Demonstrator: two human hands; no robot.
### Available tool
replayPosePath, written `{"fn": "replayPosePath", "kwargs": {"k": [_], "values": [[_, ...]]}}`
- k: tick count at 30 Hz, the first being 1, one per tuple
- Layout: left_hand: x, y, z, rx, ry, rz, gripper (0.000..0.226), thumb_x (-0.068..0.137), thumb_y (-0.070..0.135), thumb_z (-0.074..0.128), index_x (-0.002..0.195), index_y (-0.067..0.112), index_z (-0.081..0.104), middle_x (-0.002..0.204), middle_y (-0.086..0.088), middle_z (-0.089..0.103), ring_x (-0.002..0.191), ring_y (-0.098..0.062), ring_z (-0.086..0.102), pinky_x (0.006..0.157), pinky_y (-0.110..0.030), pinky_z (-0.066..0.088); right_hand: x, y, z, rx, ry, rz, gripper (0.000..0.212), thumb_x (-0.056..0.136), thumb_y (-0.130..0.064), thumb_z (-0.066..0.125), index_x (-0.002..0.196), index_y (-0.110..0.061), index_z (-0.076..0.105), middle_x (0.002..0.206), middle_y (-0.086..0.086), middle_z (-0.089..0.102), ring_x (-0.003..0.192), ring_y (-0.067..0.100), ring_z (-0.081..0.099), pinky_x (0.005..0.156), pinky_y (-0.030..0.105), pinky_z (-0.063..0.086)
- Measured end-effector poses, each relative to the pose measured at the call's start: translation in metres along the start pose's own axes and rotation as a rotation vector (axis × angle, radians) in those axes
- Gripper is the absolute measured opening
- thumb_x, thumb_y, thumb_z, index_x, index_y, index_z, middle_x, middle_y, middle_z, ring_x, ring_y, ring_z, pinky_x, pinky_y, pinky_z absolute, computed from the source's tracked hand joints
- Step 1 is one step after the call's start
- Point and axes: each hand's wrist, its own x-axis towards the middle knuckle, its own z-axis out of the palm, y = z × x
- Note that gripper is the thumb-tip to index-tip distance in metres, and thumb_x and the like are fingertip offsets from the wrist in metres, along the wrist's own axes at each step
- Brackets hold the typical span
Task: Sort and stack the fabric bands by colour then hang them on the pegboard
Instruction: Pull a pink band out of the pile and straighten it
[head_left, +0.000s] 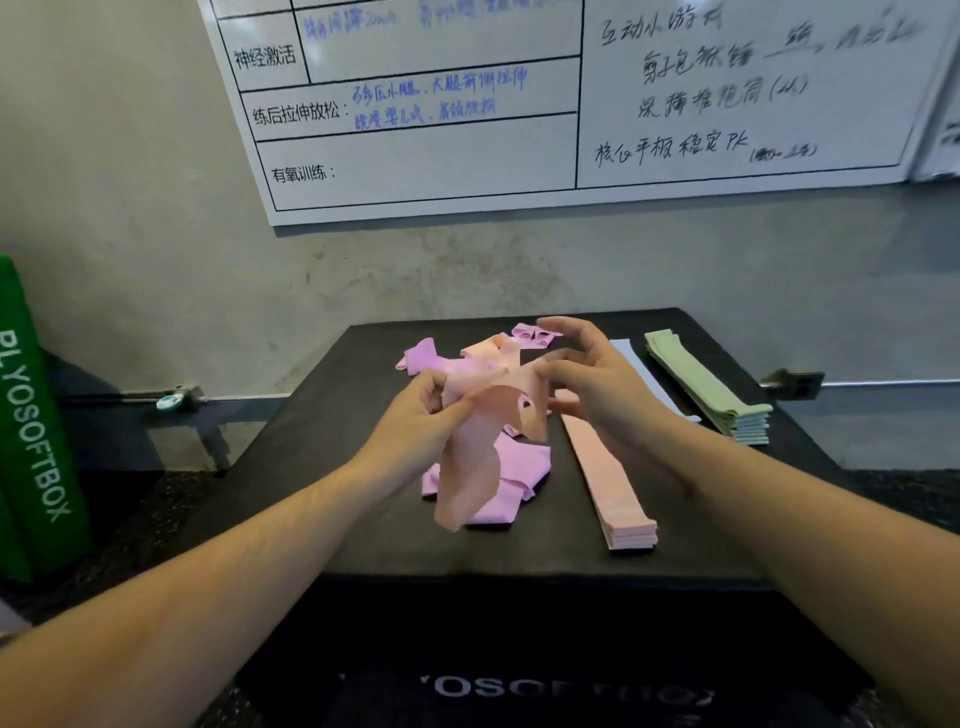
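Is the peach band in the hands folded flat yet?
No. The peach band hangs loose and twisted from the left hand, unlike the flat peach stack beside it.

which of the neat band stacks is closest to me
The stack of peach-pink fabric bands, its near end almost at the black box's front edge. The green stack and pale blue stack lie farther back to the right.

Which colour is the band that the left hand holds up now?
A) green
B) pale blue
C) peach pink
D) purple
C: the left hand pinches a peach-pink band lifted above the purple pile, while the green stack lies flat on the far right of the black box.
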Motion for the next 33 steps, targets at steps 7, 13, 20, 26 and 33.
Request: {"fn": "replayPosePath", "kwargs": {"k": [7,13,20,26,33], "values": [[-0.032,0.042,0.032,0.114,-0.245,-0.005,0.025,0.094,0.039,0.066,0.119,0.037,0.065,0.108,0.013,0.073,0.106,-0.008,0.067,0.089,-0.029,0.054,-0.038,-0.036,-0.014,-0.201,-0.143,-0.003,0.029,0.097,-0.005,0.058,0.115,-0.027,0.066,0.101,0.012,0.068,0.086,0.017,0.069,0.068,0.041,0.059],[-0.052,0.066,0.048,0.007,-0.163,-0.007,0.030,0.101,0.031,0.054,0.099,0.008,0.074,0.100,-0.009,0.076,0.093,-0.012,0.068,0.078,-0.022,0.051,-0.062,-0.054,-0.021,-0.335,-0.035,-0.093,0.019,0.099,-0.025,0.062,0.118,-0.027,0.065,0.097,0.002,0.067,0.085,0.010,0.065,0.076,0.028,0.053],[-0.057,0.085,0.053,-0.268,-0.131,-0.122,0.020,0.092,0.043,0.068,0.097,0.025,0.075,0.091,-0.004,0.079,0.113,-0.032,0.068,0.104,-0.048,0.050,-0.103,-0.057,-0.035,-0.491,-0.035,-0.196,0.057,0.078,-0.038,0.085,0.119,-0.043,0.045,0.113,-0.021,0.056,0.090,0.006,0.065,0.078,0.016,0.052],[-0.060,0.086,0.050,-0.400,-0.236,-0.153,0.044,0.092,0.038,0.067,0.128,0.012,0.067,0.126,-0.018,0.069,0.119,-0.033,0.066,0.107,-0.052,0.049,-0.115,-0.047,-0.033,-0.524,0.038,-0.196,0.040,0.084,-0.025,0.080,0.107,-0.033,0.049,0.099,-0.015,0.064,0.078,0.003,0.068,0.073,0.020,0.056],[-0.077,0.077,0.051,-0.078,-0.251,0.018,0.026,0.102,0.039,0.057,0.106,0.021,0.076,0.098,0.006,0.078,0.091,-0.009,0.070,0.080,-0.020,0.050,-0.112,-0.059,-0.052,-0.260,0.214,-0.230,0.029,0.093,0.002,0.059,0.093,-0.023,0.074,0.082,-0.006,0.075,0.073,0.002,0.067,0.064,0.020,0.054]]}}
